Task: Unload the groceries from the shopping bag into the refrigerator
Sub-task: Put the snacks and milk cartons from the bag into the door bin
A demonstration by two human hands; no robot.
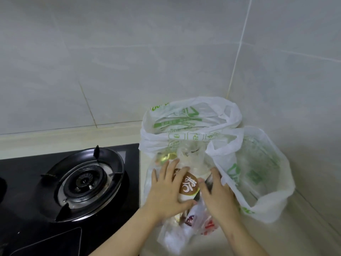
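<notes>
A white plastic shopping bag point(191, 124) with green print stands open on the counter in the wall corner. A second, similar bag point(262, 174) slumps to its right. In the first bag's mouth sits a bottle with a brown and white label point(189, 184). My left hand point(168, 191) wraps around the bottle's left side. My right hand point(216, 193) rests against its right side, fingers spread on the bag plastic. Below the bottle, other packaged items point(191, 218) show through the plastic, one white with dark print, one with red. No refrigerator is in view.
A black gas stove point(33, 191) with a round burner point(84, 182) fills the left. Pale tiled walls meet in a corner behind the bags. Beige countertop point(299, 230) runs along the right wall and in front of the bags.
</notes>
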